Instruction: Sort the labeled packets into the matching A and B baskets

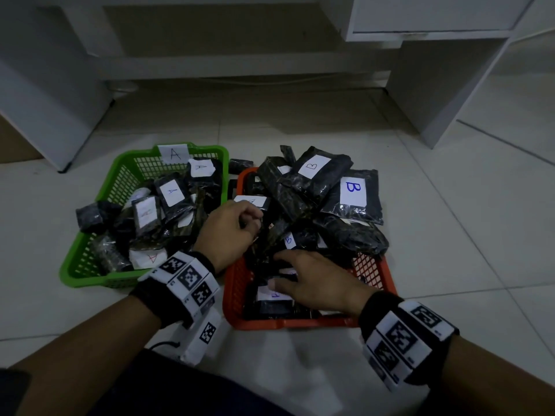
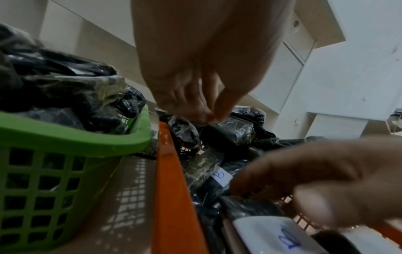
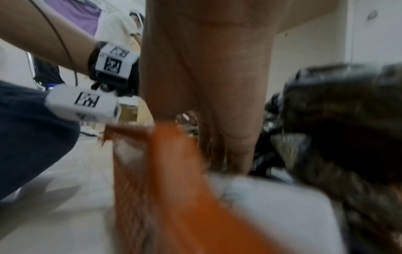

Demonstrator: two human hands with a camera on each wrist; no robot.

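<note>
A green basket [image 1: 90,274] marked A holds several black packets with A labels. To its right, an orange basket [image 1: 237,313] is heaped with black packets, some labelled B [image 1: 353,193]. My left hand [image 1: 255,223] reaches over the orange basket's left side with curled fingers. In the left wrist view its fingertips [image 2: 208,116] pinch the top edge of a black packet [image 2: 230,130]. My right hand [image 1: 279,271] lies spread on the packets at the near end. Its thumb rests on a white-labelled packet [image 1: 270,298]. A small B label [image 1: 289,239] shows between the hands.
One black packet [image 1: 88,217] hangs over the green basket's left rim. Another packet [image 1: 240,165] lies on the floor tiles behind the gap between the baskets. White furniture legs and panels [image 1: 420,100] stand behind. Bare tile floor [image 1: 450,235] stretches to the right.
</note>
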